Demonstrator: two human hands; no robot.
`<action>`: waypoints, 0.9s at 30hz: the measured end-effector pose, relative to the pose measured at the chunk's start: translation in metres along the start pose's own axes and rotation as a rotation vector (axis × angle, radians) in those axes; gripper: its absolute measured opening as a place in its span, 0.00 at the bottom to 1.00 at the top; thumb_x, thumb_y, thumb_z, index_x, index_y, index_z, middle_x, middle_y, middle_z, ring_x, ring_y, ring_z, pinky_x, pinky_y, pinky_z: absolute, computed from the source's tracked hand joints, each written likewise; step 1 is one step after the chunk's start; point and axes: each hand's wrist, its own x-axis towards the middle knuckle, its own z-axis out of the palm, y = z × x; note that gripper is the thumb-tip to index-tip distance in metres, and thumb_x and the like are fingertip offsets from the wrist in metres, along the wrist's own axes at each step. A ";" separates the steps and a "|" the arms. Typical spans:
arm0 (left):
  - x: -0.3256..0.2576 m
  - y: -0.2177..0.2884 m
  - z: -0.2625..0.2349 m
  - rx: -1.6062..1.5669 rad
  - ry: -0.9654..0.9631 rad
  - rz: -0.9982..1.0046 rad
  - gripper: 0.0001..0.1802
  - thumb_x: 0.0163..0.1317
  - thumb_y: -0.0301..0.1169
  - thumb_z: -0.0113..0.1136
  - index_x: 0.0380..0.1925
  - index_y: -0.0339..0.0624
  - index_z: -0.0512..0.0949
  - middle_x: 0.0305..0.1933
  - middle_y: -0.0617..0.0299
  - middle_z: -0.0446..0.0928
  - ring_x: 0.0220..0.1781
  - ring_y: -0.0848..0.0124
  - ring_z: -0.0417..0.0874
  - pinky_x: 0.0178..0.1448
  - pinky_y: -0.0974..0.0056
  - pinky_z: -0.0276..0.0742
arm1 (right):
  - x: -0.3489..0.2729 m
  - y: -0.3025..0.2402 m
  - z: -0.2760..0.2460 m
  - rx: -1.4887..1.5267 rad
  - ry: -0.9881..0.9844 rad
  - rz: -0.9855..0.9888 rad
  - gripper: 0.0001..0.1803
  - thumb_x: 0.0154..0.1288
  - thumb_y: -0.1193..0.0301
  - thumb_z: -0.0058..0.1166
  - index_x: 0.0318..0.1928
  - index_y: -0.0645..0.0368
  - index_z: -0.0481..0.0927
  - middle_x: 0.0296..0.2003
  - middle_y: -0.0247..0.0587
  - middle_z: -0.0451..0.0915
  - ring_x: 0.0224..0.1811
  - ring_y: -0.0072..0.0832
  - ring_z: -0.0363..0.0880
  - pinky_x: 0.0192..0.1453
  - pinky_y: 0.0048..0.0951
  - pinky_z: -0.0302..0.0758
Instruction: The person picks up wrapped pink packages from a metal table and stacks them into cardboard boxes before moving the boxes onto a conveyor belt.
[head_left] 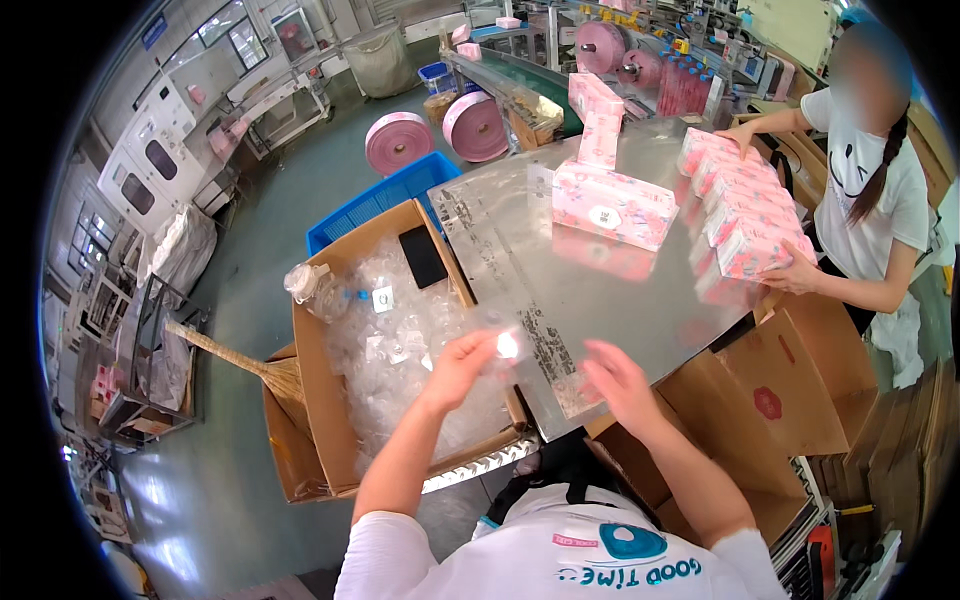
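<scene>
My left hand (460,368) pinches a clear plastic piece (507,345) that shines with glare, over the near left edge of the metal table (560,305). Slightly blurred, my right hand (622,388) hovers above the table's near edge, its fingers apart and nothing in them. Left of my hands, an open carton (318,400) holds a heap of clear plastic pieces (385,375), some with white labels. A black phone (423,256) and a clear jar (303,283) rest on the heap. Beyond my hands lies a pink flowered tissue pack (610,208).
A co-worker (868,170) grips a row of pink packs (748,205) at the table's right. More packs (598,120) stand behind. A blue crate (385,200), pink rolls (475,127) and a straw broom (270,375) are leftward. Open cartons (740,410) sit lower right.
</scene>
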 end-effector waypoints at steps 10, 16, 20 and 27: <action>-0.008 -0.007 0.009 -0.029 0.237 -0.128 0.15 0.67 0.39 0.49 0.42 0.40 0.76 0.37 0.63 0.78 0.36 0.73 0.78 0.37 0.66 0.76 | 0.076 0.003 0.085 -0.050 -0.112 0.032 0.09 0.63 0.69 0.51 0.38 0.62 0.76 0.27 0.33 0.76 0.26 0.19 0.73 0.30 0.21 0.70; 0.001 -0.011 0.013 -0.161 0.390 -0.117 0.21 0.66 0.46 0.49 0.39 0.36 0.75 0.35 0.58 0.77 0.33 0.70 0.78 0.33 0.64 0.77 | 0.080 0.009 0.078 0.155 0.018 0.024 0.07 0.64 0.71 0.50 0.36 0.62 0.76 0.24 0.31 0.74 0.26 0.15 0.71 0.29 0.20 0.68; 0.011 -0.017 0.008 -0.235 0.463 -0.150 0.25 0.66 0.49 0.48 0.37 0.32 0.73 0.33 0.56 0.76 0.32 0.68 0.78 0.30 0.63 0.78 | 0.050 -0.008 0.057 -0.174 -0.178 0.026 0.05 0.65 0.71 0.50 0.36 0.60 0.76 0.27 0.29 0.73 0.26 0.13 0.70 0.27 0.19 0.68; 0.031 -0.011 0.062 -0.155 0.415 -0.134 0.24 0.66 0.49 0.48 0.38 0.35 0.75 0.31 0.60 0.77 0.31 0.73 0.77 0.38 0.65 0.74 | 0.042 0.001 0.051 -0.500 0.119 -0.529 0.06 0.61 0.73 0.53 0.37 0.62 0.78 0.28 0.44 0.77 0.25 0.36 0.75 0.30 0.31 0.70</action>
